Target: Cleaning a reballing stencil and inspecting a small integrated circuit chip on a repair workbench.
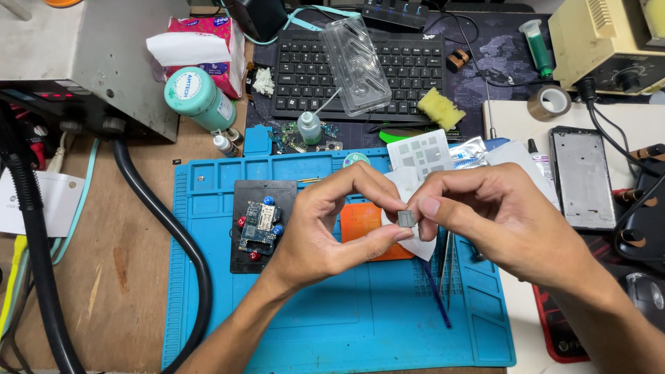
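1. Above the blue work mat (332,325) on the counter, my left hand (325,221) and right hand (499,218) together pinch a small grey square chip (406,219) between fingertips.
2. Left of my hands, a circuit board (260,227) sits clamped on a black holder (244,257).
3. Beyond lies a black keyboard (305,76).
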